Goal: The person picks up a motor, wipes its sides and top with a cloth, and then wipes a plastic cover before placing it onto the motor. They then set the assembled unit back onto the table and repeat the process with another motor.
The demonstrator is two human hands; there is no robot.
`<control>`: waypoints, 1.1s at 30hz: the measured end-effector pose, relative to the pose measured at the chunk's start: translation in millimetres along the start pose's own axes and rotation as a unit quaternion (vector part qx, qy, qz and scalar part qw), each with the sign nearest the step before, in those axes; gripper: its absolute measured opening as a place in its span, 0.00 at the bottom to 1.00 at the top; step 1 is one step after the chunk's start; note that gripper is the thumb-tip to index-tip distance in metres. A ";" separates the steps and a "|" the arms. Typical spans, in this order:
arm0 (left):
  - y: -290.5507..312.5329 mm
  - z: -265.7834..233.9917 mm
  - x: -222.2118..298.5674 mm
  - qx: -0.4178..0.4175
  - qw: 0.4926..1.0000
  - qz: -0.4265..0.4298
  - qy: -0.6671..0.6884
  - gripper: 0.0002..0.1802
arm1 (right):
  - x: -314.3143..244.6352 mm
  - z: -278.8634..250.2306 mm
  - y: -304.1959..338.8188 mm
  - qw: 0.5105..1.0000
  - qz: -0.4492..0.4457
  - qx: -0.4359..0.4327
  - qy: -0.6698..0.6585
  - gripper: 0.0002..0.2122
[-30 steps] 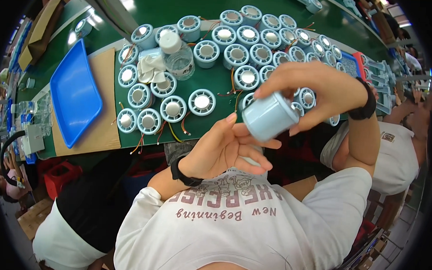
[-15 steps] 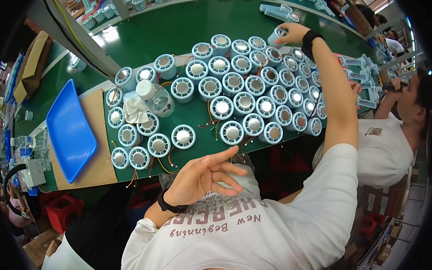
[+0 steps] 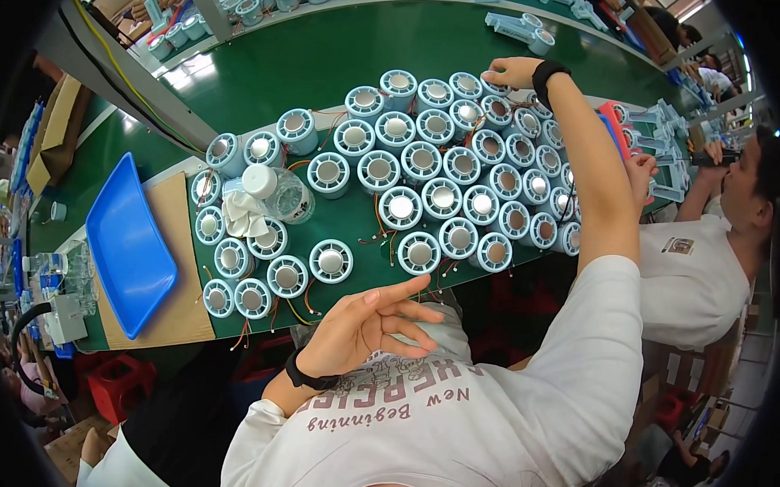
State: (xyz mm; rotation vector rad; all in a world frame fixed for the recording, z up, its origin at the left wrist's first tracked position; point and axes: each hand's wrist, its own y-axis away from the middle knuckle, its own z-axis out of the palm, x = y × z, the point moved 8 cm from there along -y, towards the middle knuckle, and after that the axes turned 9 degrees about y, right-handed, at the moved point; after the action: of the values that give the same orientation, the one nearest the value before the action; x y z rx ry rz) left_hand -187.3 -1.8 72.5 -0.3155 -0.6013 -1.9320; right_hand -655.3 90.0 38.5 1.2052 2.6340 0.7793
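My right hand (image 3: 514,72) reaches to the far right end of the group of parts. Its fingers are closed on a light blue round housing (image 3: 496,88), mostly hidden under the hand, at the back edge of the packed rows. Several like housings (image 3: 420,159), with ribbed rims, silver or grey disc centres and thin coloured wires, stand upright on the green table (image 3: 267,67). Near the table's front edge, my left hand (image 3: 366,322) hovers before my shirt, palm turned sideways, fingers stretched apart and holding nothing. A single housing (image 3: 331,260) stands just beyond it.
Among the left housings stand a clear bottle (image 3: 290,197) with a white cap and a crumpled white cloth (image 3: 245,214). A blue tray (image 3: 132,252) lies on cardboard (image 3: 190,309). Light blue handle-shaped parts (image 3: 511,26) lie behind. A co-worker (image 3: 689,280) sits at right.
My right hand has lowered the housing from above the table to the back of the rows. The view has shifted slightly; my left hand keeps its pose.
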 end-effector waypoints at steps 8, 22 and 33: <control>0.3 -7.5 -2.6 0.001 1.000 0.005 -0.024 0.36 | -4.8 5.7 15.5 0.997 -0.025 -0.015 -0.077 0.37; -1.2 -34.9 -17.0 -0.055 0.997 -0.052 -0.025 0.32 | 17.6 -0.1 -28.4 0.969 0.001 0.245 0.004 0.25; 24.4 -25.4 -30.1 -0.018 0.997 0.005 -0.069 0.31 | -64.0 -75.3 60.7 0.965 -0.037 0.250 0.065 0.19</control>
State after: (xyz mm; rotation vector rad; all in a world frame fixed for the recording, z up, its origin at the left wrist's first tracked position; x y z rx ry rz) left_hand -151.2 -0.4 43.5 -0.4765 -0.6533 -1.9236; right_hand -597.1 45.9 128.6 1.1763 3.0781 0.1825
